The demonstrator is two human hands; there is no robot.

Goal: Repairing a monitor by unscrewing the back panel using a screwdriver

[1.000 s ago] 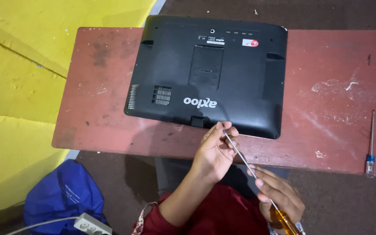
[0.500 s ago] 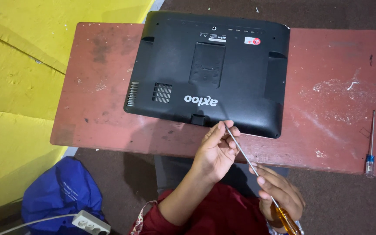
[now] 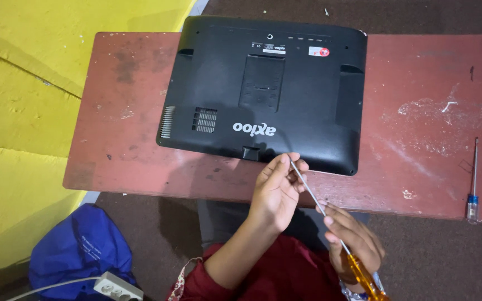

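The left hand [image 3: 277, 189] pinched the tip of a long screwdriver [image 3: 330, 223], the right hand [image 3: 355, 248] gripped its orange handle, beside a black monitor [image 3: 263, 89] lying face-down

The person wears a dark red top [image 3: 285, 273] that fills the lower middle of the head view, its cloth plain and smooth. At the left side of the top, a narrow patterned strip of pale cloth [image 3: 181, 278] with small dots curves down along the edge. Both forearms are bare from the elbow on, with no sleeves over them. The left hand [image 3: 277, 189] has no ring or watch. At the wrist of the right hand [image 3: 355, 245] a bit of pale, light blue patterned cloth shows near the lower edge
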